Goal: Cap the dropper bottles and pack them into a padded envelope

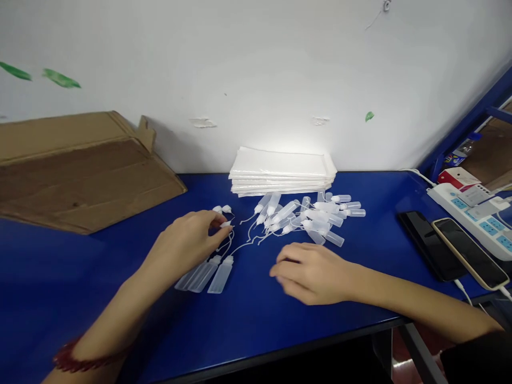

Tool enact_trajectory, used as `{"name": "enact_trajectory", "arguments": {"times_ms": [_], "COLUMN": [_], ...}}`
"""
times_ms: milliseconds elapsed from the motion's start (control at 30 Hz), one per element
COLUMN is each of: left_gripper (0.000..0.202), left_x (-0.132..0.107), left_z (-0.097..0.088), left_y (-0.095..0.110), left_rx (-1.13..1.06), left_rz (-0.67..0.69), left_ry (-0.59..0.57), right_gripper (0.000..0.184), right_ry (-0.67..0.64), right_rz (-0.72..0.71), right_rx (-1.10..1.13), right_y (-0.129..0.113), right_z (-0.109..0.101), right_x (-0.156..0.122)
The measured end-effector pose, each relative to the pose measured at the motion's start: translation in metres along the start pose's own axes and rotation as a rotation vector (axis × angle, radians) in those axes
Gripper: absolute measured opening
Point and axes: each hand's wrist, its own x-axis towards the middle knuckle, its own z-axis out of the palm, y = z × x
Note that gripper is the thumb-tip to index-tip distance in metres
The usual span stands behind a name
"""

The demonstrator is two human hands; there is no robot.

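so the left hand's (188, 237) grip is pinching a little cap (226, 224) just above three bottles (204, 274) lying side by side mid-worktop (260, 320), probably keeping them sorted from the back-edge pile (312, 216), while the right hand's (316, 272) grip is resting loose, empty

Blue tabletop (248, 320), set against a white wall.
- Rear left: flattened cardboard box (80, 170), lying flat.
- Rear centre: stack of white flat packets (282, 170), against the wall.
- Just in front of the stack: heap of small clear bottles (316, 216) with white tips, lying jumbled, thin white strands trailing to the left.
- Left of centre: three clear bottles (206, 274) side by side, touching; loose white caps (222, 209) near them.
- Right: black phone (426, 242) and gold-edged phone (468, 250), screens up, just beside each other.
- Far right: white power strip (472, 213); red and white box (458, 177) behind it.
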Motion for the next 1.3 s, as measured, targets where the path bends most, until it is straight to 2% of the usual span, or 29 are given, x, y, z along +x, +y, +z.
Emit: {"name": "enact_trajectory", "arguments": {"times_ms": [67,133,200,300,367,500,567,733,833,933,1067,1133,1233,1300], "left_gripper": [0.038,0.038,0.039,0.040,0.037,0.031,0.033,0.037,0.036,0.032,0.032,0.032,0.025,0.022], "left_x": [0.001,0.001,0.001,0.000,-0.001,-0.001,0.000,-0.003,-0.008,-0.014,-0.024,-0.030,-0.036,-0.039], "left_z": [0.000,-0.001,-0.003,-0.005,-0.006,-0.005,-0.005,-0.006,-0.006,-0.006,-0.003,-0.001,0.000,0.002], "left_y": [0.000,0.000,0.000,0.002,0.003,0.001,0.001,0.004,0.009,0.018,0.036,0.044,0.053,0.056], "left_rx": [-0.079,-0.141,-0.188,-0.225,-0.231,-0.297,-0.382,-0.720,-0.950,-1.122,-1.279,-1.322,-1.341,-1.355], "left_rz": [-0.032,-0.075,-0.089,-0.067,-0.063,-0.070,-0.052,-0.040,-0.092,-0.084,-0.067,-0.064,-0.024,-0.007], "left_ry": [0.045,0.103,0.145,0.163,0.179,0.216,0.186,0.127,0.115,0.040,-0.021,-0.033,-0.067,-0.102], "right_gripper": [0.030,0.044,0.064,0.094,0.101,0.086,0.079,0.075,0.060,0.063,0.063,0.054,0.037,0.033], "right_ry": [-0.103,-0.150,-0.126,-0.084,-0.060,-0.071,-0.077,-0.095,-0.071,-0.051,0.088,0.155,0.244,0.278], "right_rz": [0.107,0.205,0.285,0.291,0.271,0.212,0.200,0.263,0.286,0.374,0.452,0.459,0.382,0.329], "right_rx": [0.046,0.131,0.184,0.177,0.129,0.038,0.010,0.100,0.188,0.423,0.886,1.007,0.961,0.781], "right_y": [-0.011,-0.018,-0.021,-0.022,-0.021,-0.020,-0.021,-0.024,-0.022,-0.015,0.001,0.008,0.014,0.016], "right_z": [0.004,0.012,0.024,0.042,0.053,0.062,0.060,0.043,0.029,0.018,0.016,0.017,0.016,0.014], "right_x": [0.027,0.052,0.071,0.086,0.089,0.093,0.093,0.083,0.066,0.046,0.024,0.015,-0.001,-0.012]}}
